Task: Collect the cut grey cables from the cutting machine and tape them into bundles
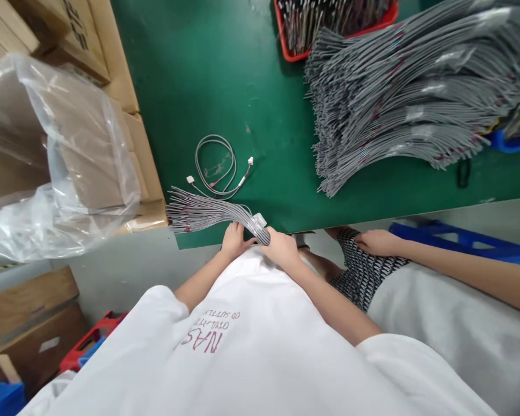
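A bundle of grey cables point(212, 211) lies across the front edge of the green table, its loose ends fanned to the left and its right part bent down over the edge. Clear tape and a white label point(259, 220) sit near the bend. My right hand point(281, 248) is closed round the bundle just below the tape. My left hand point(235, 240) grips it from beneath, thumb toward the bend, some fingers hidden. Just beyond lies one coiled grey cable point(233, 151) with white connectors point(250, 161) at its ends.
Several taped grey cable bundles point(381, 104) are piled at the right. Behind them stands a red bin point(286, 56) of wires; a blue bin point(515, 143) is at far right. A plastic-lined cardboard box point(149, 167) borders the left. Another person's hand point(379, 242) rests at right.
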{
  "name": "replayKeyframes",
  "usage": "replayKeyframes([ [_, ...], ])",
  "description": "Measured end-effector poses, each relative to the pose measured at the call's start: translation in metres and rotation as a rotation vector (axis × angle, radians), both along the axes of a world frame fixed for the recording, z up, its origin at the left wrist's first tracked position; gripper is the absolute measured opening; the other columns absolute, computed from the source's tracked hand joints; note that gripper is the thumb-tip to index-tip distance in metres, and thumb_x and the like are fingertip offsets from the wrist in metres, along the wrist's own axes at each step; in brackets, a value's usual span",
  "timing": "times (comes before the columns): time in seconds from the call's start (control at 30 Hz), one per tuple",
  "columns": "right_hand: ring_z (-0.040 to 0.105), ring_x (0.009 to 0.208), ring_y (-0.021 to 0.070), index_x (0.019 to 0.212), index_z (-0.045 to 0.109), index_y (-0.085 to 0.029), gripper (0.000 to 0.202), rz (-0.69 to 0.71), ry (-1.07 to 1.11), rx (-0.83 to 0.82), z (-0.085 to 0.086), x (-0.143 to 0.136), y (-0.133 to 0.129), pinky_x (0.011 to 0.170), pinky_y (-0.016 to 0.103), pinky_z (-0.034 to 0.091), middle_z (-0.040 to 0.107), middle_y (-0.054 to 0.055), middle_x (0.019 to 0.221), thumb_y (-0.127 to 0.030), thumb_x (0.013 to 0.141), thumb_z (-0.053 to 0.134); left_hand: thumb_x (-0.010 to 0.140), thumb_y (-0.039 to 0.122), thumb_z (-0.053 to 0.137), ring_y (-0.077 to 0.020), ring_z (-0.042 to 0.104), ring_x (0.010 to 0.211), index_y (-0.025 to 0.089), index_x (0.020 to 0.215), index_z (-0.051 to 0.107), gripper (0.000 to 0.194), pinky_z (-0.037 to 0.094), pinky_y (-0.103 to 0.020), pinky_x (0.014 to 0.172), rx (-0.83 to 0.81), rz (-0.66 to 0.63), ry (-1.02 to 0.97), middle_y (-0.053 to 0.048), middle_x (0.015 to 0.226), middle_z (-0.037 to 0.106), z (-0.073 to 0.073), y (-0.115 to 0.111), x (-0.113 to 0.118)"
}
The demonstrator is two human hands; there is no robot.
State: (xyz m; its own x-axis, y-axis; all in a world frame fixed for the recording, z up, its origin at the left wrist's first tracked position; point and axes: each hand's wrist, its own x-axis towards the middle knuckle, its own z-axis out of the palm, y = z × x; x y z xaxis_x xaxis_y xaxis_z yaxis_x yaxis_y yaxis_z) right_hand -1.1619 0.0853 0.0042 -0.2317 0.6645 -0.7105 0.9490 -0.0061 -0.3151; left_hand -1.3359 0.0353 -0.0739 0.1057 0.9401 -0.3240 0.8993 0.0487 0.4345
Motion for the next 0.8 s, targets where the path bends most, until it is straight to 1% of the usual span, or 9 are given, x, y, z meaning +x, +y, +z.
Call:
replayKeyframes([
  [0.07,0.068,0.085,0.0270,0.109,0.058,-0.024,0.030,-0.004,-0.018,-0.008,-0.001,-0.003,-0.001,0.069,0.030,0.040,0.073,0.007,0.090,-0.037,0.082,0.058,0.081,0.049,0.058,-0.0321,0.055,0.119,0.016,0.130,0.051,0.060,0.042,-0.048,0.100,0.017,0.031,-0.039,-0.017,0.120,0.062,-0.026,0.013,0.021],
  [0.13,0.068,0.085,0.0270,0.112,0.058,-0.024,0.034,-0.011,-0.035,-0.007,-0.002,-0.005,-0.002,0.068,0.029,0.040,0.073,0.006,0.090,-0.035,0.080,0.059,0.086,0.046,0.053,-0.0306,0.054,0.121,0.019,0.131,0.051,0.053,0.039,-0.049,0.103,0.033,0.058,-0.082,-0.015,0.120,0.064,-0.043,0.025,0.033],
  [0.23,0.067,0.084,0.0266,0.114,0.058,-0.024,0.037,-0.025,-0.035,0.002,-0.002,-0.004,-0.003,0.067,0.029,0.039,0.073,0.006,0.091,-0.036,0.078,0.060,0.088,0.045,0.052,-0.0289,0.056,0.121,0.021,0.127,0.055,0.047,0.039,-0.047,0.103,0.051,0.082,-0.136,-0.013,0.122,0.064,-0.057,0.033,0.034],
  [0.37,0.066,0.080,0.0232,0.101,0.062,-0.024,0.030,-0.086,0.075,-0.020,-0.002,0.002,0.000,0.064,0.027,0.040,0.072,0.002,0.086,-0.042,0.077,0.063,0.086,0.045,0.055,-0.0319,0.056,0.120,0.017,0.119,0.060,0.043,0.041,-0.048,0.103,0.066,0.056,-0.182,-0.017,0.121,0.064,-0.067,0.020,0.018],
  [0.5,0.066,0.079,0.0194,0.096,0.064,-0.021,0.037,-0.171,0.328,-0.192,-0.003,0.008,0.011,0.065,0.025,0.045,0.072,0.001,0.089,-0.044,0.068,0.075,0.087,0.046,0.053,-0.0317,0.052,0.123,0.013,0.125,0.053,0.050,0.046,-0.047,0.098,0.123,0.045,-0.214,-0.021,0.124,0.057,-0.060,-0.016,0.000],
  [0.57,0.066,0.075,0.0189,0.094,0.065,-0.018,0.038,-0.222,0.459,-0.372,-0.006,0.008,0.017,0.064,0.025,0.048,0.073,0.002,0.083,-0.043,0.067,0.076,0.088,0.047,0.052,-0.0291,0.049,0.126,0.015,0.125,0.051,0.049,0.047,-0.045,0.098,0.186,0.055,-0.235,-0.020,0.129,0.053,-0.050,-0.040,-0.009],
  [0.67,0.066,0.064,0.0195,0.082,0.065,-0.015,0.033,-0.280,0.593,-0.633,-0.014,0.005,0.021,0.060,0.028,0.051,0.071,0.005,0.068,-0.043,0.068,0.076,0.090,0.047,0.048,-0.0256,0.051,0.121,0.021,0.115,0.056,0.037,0.047,-0.044,0.096,0.300,0.074,-0.264,-0.016,0.127,0.053,-0.031,-0.070,-0.021],
  [0.73,0.064,0.057,0.0190,0.075,0.062,-0.015,0.028,-0.325,0.622,-0.693,-0.019,0.001,0.020,0.056,0.028,0.051,0.068,0.004,0.062,-0.039,0.069,0.075,0.092,0.048,0.043,-0.0242,0.054,0.113,0.023,0.107,0.059,0.033,0.047,-0.045,0.093,0.379,0.072,-0.286,-0.014,0.120,0.056,-0.019,-0.078,-0.027],
  [0.8,0.060,0.052,0.0171,0.073,0.058,-0.017,0.022,-0.358,0.619,-0.670,-0.021,-0.003,0.016,0.053,0.028,0.049,0.065,0.001,0.056,-0.034,0.070,0.072,0.093,0.050,0.037,-0.0235,0.056,0.104,0.023,0.101,0.060,0.036,0.047,-0.046,0.090,0.453,0.047,-0.309,-0.013,0.113,0.059,-0.007,-0.068,-0.027],
])
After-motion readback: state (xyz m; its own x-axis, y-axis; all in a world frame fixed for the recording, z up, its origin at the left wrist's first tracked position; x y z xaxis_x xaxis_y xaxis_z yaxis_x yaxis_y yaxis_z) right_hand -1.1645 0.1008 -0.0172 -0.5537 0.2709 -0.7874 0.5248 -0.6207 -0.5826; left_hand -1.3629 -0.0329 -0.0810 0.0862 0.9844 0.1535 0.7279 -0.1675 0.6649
